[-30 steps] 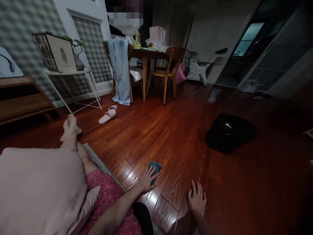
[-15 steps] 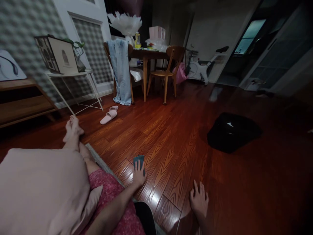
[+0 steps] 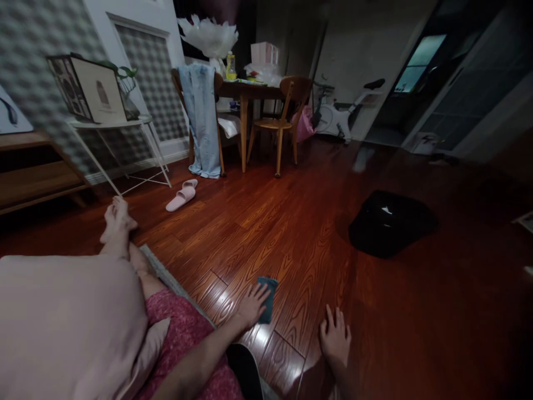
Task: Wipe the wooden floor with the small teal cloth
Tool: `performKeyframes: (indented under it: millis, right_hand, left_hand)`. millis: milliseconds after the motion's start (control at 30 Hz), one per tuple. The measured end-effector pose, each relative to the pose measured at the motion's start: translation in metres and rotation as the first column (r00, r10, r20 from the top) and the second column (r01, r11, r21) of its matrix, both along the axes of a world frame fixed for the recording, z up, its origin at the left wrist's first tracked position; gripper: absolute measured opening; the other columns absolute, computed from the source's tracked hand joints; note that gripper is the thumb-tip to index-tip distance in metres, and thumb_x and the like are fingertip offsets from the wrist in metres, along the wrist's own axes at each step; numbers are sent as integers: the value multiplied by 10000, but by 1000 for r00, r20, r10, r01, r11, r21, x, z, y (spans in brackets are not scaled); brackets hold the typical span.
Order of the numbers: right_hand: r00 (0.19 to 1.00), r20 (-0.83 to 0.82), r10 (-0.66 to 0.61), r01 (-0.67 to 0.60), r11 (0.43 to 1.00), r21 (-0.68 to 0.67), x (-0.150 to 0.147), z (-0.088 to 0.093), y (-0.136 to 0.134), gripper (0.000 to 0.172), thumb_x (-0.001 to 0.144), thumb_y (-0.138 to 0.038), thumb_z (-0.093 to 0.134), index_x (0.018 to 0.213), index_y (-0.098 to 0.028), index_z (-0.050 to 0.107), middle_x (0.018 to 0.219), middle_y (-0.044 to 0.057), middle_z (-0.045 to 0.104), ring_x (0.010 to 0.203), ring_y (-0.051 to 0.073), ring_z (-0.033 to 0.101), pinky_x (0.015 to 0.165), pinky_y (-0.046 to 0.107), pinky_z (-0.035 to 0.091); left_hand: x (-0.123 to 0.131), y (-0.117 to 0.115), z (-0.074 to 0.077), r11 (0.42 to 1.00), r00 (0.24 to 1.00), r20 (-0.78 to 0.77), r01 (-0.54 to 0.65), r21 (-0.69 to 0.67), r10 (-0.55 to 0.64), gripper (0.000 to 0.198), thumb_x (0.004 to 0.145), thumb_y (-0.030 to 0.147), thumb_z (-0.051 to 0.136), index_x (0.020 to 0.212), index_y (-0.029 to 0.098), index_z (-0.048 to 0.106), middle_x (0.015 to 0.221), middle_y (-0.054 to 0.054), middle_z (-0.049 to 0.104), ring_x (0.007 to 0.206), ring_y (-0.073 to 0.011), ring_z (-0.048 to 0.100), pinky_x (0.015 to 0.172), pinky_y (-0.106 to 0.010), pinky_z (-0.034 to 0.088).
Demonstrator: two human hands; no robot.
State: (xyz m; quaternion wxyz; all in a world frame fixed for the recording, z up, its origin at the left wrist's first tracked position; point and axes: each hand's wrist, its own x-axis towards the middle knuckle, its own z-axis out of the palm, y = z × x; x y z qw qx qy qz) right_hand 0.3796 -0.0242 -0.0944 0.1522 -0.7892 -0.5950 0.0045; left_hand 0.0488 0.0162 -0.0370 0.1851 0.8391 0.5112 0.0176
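Note:
A small dark teal cloth [image 3: 271, 299] lies flat on the reddish wooden floor [image 3: 291, 239]. My left hand [image 3: 251, 307] rests on its left part with fingers spread and stretched out, not wrapped round it. To the right, my right hand [image 3: 335, 339] is held low with open fingers; nothing is in it. Whether its palm touches the floor I cannot tell. A pinkish-grey cushion [image 3: 70, 316] covers part of my lap, over red patterned clothing [image 3: 183, 322].
A shiny black bag-like object [image 3: 389, 225] sits on the floor to the right. Pink slippers [image 3: 182, 197], a white side table [image 3: 112, 125], a wooden chair [image 3: 280, 124] and jeans [image 3: 202, 122] over another chair stand ahead. Farther back is an exercise bike [image 3: 339, 118].
My left hand and the cloth have shifted right across the floor, and more of the cloth shows. My right hand stays nearly in place. The view has turned slightly right.

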Motion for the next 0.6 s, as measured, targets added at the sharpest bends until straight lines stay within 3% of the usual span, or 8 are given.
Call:
performKeyframes:
  millis: [100,200,300,367,433,500,600]
  right_hand:
    - [1000,4,-2,2,1000,4,-1,0,0,658,933,-377,199,1531,-196,407,1599,135,361,1505,240,252,1194,510,215]
    - [1000,18,1,-1,1000,17,-2,0,0,667,931,-372,195,1529,-179,415,1595,142,364,1503,244,256,1198,504,208]
    - [1000,24,2,-2,1000,19,-2,1,0,662,929,-369,195,1530,-195,413,1595,132,368,1502,239,262,1198,504,211]
    - [1000,23,-1,0,1000,25,-3,2,-1,657,931,-371,191,1523,-202,420,1591,133,375,1499,241,270,1194,507,218]
    - [1000,22,-3,2,999,36,-3,2,-1,657,933,-372,183,1516,-198,430,1584,141,385,1495,246,279,1190,507,224]
    - [1000,18,-3,2,999,40,-3,2,-1,657,933,-373,182,1516,-198,431,1580,144,390,1493,250,283,1187,509,229]
    - [1000,15,2,-3,999,37,-2,2,-1,659,931,-378,190,1517,-198,429,1583,142,384,1494,252,276,1185,513,232]
  left_hand:
    - [-35,14,10,947,941,-109,-318,43,321,613,996,254,407,1598,227,297,1660,-71,252,1525,-306,198,1235,-546,175]
    - [-68,19,19,802,781,-184,-587,108,597,586,999,203,351,1584,172,329,1653,-99,260,1509,-328,239,1215,-544,230]
    - [-83,16,21,668,639,-205,-731,138,741,571,1017,222,332,1581,136,329,1654,-122,255,1500,-349,255,1198,-528,273]
    - [-79,14,17,644,615,-202,-752,139,762,579,1017,248,355,1580,113,324,1651,-144,257,1502,-363,237,1207,-511,259]
    - [-66,10,12,675,650,-190,-727,125,736,599,1009,259,380,1580,91,317,1649,-167,255,1511,-375,201,1223,-502,225]
    - [-48,6,4,763,745,-165,-640,94,646,629,1000,290,410,1589,101,298,1655,-167,238,1522,-375,154,1237,-509,184]
    - [-21,-4,-7,936,933,-90,-351,0,349,781,973,481,487,1617,140,206,1680,-151,132,1534,-379,64,1238,-545,139]
